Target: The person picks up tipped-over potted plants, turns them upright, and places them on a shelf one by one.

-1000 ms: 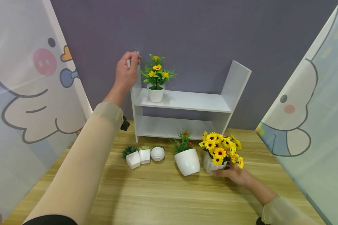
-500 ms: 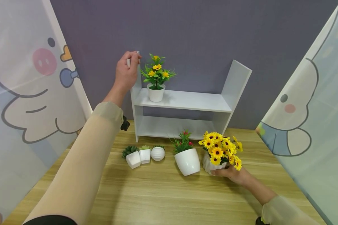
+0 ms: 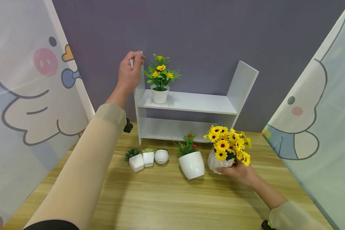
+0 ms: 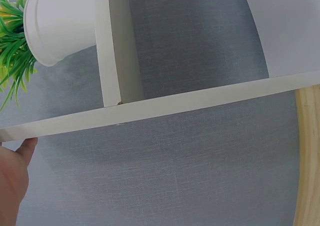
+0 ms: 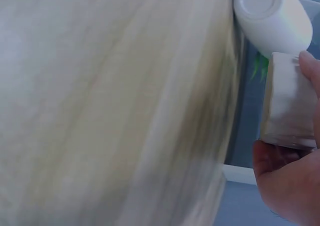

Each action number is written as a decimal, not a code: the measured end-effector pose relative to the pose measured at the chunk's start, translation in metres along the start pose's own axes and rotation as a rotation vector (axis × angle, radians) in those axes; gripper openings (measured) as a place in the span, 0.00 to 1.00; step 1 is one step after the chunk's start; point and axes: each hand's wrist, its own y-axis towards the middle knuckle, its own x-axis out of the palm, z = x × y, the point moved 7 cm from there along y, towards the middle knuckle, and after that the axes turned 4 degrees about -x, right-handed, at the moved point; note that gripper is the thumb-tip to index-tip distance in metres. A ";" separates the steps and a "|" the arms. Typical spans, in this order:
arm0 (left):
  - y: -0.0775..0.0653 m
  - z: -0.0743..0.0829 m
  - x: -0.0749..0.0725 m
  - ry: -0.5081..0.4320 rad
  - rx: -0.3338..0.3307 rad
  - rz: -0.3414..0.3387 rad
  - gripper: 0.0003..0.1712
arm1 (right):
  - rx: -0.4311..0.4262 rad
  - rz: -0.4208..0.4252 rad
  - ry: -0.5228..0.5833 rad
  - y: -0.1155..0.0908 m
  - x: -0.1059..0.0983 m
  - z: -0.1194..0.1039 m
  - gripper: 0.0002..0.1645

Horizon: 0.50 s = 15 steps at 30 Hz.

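Note:
My left hand (image 3: 129, 72) grips the top of the left side panel of a white two-tier shelf (image 3: 187, 102). In the left wrist view, fingers (image 4: 27, 148) touch the panel's edge. A white pot with yellow flowers (image 3: 159, 95) stands upright on the upper tier, close to that panel. In front of the shelf's right end, my right hand (image 3: 241, 174) holds a ribbed white flower pot (image 3: 218, 163) full of yellow daisy-like blooms (image 3: 222, 145). The right wrist view shows the thumb and fingers around this pot (image 5: 292, 103), its base turned toward the camera.
A larger white pot with red flowers (image 3: 192, 166) lies tilted on the wooden table (image 3: 172, 201), left of my right hand. Farther left, small succulent pots (image 3: 136, 162) lie in a row. Printed cartoon panels (image 3: 46, 86) flank the table, and a grey wall (image 3: 189, 32) backs it.
My right hand has raised the daisy flower pot slightly off its earlier spot. My left hand keeps its grip on the shelf panel.

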 end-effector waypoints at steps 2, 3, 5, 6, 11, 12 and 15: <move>0.000 0.001 0.002 -0.003 0.003 -0.005 0.21 | -0.014 0.013 0.005 0.001 -0.002 -0.004 0.58; 0.000 0.001 0.002 -0.006 0.004 -0.007 0.21 | -0.025 0.020 0.001 0.002 -0.003 -0.006 0.59; 0.000 0.001 0.003 -0.007 0.002 -0.009 0.22 | -0.054 0.038 -0.021 0.005 -0.006 -0.014 0.58; 0.000 0.002 0.003 -0.011 0.003 -0.009 0.23 | -0.071 0.043 -0.029 0.006 -0.007 -0.018 0.57; 0.000 0.002 0.002 -0.020 0.004 0.001 0.23 | -0.185 0.063 -0.032 0.018 -0.014 -0.041 0.52; 0.000 0.002 0.002 -0.021 0.003 0.004 0.23 | -0.194 0.062 -0.035 0.020 -0.015 -0.045 0.51; 0.001 0.001 0.001 -0.030 0.001 0.008 0.22 | -0.169 0.063 -0.054 0.026 -0.019 -0.054 0.49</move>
